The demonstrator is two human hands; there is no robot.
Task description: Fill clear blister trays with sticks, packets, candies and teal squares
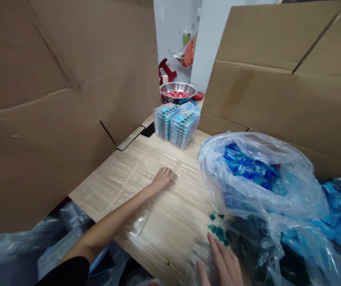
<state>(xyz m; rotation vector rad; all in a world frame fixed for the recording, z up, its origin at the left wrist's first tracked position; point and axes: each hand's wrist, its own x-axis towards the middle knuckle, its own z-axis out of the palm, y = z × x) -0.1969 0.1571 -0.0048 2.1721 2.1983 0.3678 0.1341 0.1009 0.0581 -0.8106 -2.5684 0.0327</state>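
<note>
My left hand (pixel 163 179) is over the middle of the wooden table, fingers curled down and a little blurred. Whatever is under its fingertips is hidden. Clear plastic trays (pixel 139 222) lie flat around and below my left forearm, their edges faint against the wood. At the near edge, my right hand (pixel 225 260) has its thumb and fingers around clear plastic pieces (pixel 199 254), which look like more trays but are blurred. Small dark green squares (pixel 218 231) lie scattered just beyond its fingertips.
Tall cardboard panels (pixel 122 79) flank the table. On the right sits a clear bag (pixel 212 159) of blue packets (pixel 250 167). Stacked clear cases (pixel 183 129) with blue contents stand at the back, before a metal bowl (pixel 192 90) of red pieces. More plastic (pixel 72 216) lies below left.
</note>
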